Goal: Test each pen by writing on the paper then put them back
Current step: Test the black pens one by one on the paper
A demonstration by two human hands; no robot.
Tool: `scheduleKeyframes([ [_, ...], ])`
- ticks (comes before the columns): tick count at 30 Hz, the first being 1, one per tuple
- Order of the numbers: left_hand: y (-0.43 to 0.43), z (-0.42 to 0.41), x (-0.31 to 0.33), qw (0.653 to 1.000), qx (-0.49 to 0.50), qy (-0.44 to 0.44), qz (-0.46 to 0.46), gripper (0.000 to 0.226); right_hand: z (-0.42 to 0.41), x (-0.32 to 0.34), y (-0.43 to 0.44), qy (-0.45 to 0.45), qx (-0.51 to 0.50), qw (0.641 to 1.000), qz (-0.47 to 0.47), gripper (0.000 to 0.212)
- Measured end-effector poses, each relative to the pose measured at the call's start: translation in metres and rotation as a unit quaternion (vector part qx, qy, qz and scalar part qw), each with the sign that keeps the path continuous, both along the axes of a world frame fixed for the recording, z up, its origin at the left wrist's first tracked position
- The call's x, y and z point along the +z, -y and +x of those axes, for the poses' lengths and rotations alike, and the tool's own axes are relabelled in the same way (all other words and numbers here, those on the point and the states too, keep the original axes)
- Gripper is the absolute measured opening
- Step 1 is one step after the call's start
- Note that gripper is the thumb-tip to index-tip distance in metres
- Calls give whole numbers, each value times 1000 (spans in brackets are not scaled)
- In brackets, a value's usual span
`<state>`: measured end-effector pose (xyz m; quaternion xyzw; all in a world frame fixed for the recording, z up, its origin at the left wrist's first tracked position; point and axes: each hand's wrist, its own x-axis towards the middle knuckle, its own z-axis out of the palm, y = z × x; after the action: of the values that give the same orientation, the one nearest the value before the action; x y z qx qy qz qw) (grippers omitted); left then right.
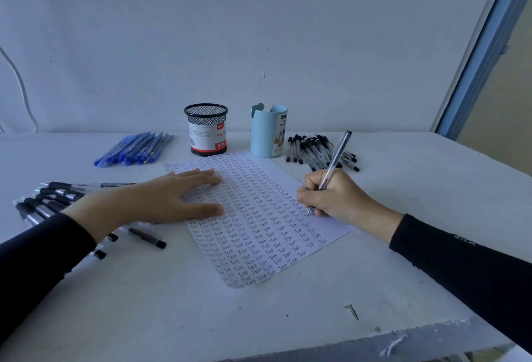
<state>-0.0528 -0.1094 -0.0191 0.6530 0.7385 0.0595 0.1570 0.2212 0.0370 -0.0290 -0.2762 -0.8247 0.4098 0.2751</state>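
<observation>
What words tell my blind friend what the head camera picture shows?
A right hand writes with a pen on paper full of the word Test, while the left hand lies flat on it. Blue pens lie nearby.

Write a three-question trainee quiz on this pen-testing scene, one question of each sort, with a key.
1. True or false: the left hand lies flat with its fingers on the paper.
2. Where do the blue pens lie? A) on the table, left of the mesh cup; B) inside the mesh cup; C) under the paper.
3. Fill in: the right hand holds a ___ with its tip on the paper.

Key
1. True
2. A
3. pen
</observation>
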Motion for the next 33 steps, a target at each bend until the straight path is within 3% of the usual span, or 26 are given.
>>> scheduleKeyframes([
  [6, 1, 3, 2, 1000, 3, 3, -1, 96, 1, 0, 0, 8, -5, 1000, 5, 48],
  [17, 2, 5, 3, 1000, -2, 6, 1, 99, 1, -1, -3, 3, -19, 1000, 6, 52],
  [29, 1, 6, 4, 1000, 0, -1, -2, 100, 1, -1, -3, 4, -28, 1000, 8, 37],
  [33, 2, 5, 4, 1000, 0, -3, -8, 99, 2, 2, -3, -37, -45, 997, -42, 42],
])
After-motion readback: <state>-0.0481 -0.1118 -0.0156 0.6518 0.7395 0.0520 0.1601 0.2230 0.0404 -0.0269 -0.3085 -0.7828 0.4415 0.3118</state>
